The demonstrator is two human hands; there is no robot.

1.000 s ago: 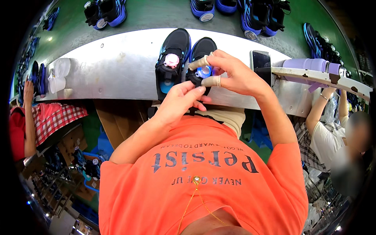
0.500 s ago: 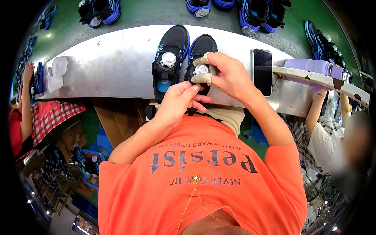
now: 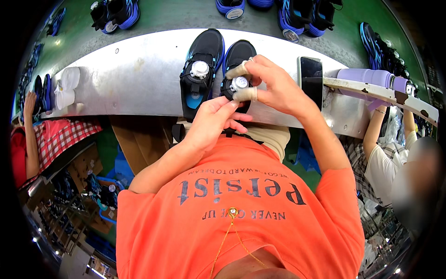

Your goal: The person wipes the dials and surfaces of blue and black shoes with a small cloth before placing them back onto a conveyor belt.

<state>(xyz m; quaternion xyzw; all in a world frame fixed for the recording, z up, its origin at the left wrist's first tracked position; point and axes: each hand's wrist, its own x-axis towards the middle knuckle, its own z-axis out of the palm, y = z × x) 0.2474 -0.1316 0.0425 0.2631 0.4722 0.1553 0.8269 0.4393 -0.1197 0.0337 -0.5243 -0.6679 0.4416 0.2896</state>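
Note:
Two black-and-blue shoes stand side by side on the metal bench, toes away from me. The left shoe (image 3: 207,46) carries a round white dial (image 3: 200,69) on its tongue. On the right shoe (image 3: 239,50) sits another white dial (image 3: 239,83). My right hand (image 3: 278,88), with beige covers on thumb and index finger, is closed round that second dial, one covered finger above and one below. My left hand (image 3: 211,120) pinches the near heel end of the right shoe between thumb and index finger, its other fingers loosely extended. The fingers partly hide this shoe's opening.
Right of the shoes lie a dark phone (image 3: 310,83) and a purple bottle (image 3: 367,77), behind a chipped white bar (image 3: 381,93). A clear plastic tub (image 3: 65,96) stands at left. More shoes (image 3: 121,14) sit on the green surface beyond. Co-workers (image 3: 385,172) flank me.
My right hand has twisted slightly at the dial, its index fingertip shifting left and its thumb right. The left hand stays almost still. At far left, a co-worker's hand has moved lower.

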